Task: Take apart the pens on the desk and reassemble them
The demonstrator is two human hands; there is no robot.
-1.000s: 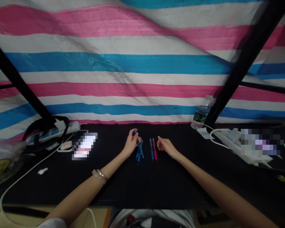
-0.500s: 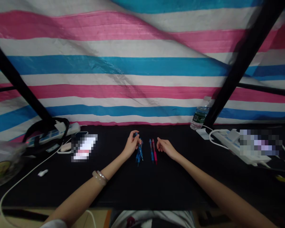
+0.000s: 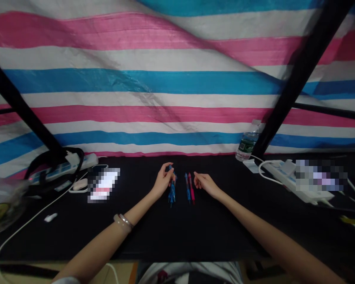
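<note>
My left hand is closed around the upper part of a bundle of blue pens. Their lower ends point toward me, and the fingers hide their tops. To the right of the bundle, a single blue pen lies on the black table. A pink pen lies close alongside it, nearly parallel. My right hand rests just right of the pink pen, its fingers curled in. No object shows in that hand, and it appears apart from the pens.
Left of my hands are a blurred-out phone, a white earbud and a power strip. On the right stand a water bottle and another power strip with cables. Striped sheeting hangs behind the table.
In my left hand, a blue pen that stuck out to the right has swung left against the bundle. My right hand stays beside the pink pen. The whole view has shifted slightly.
</note>
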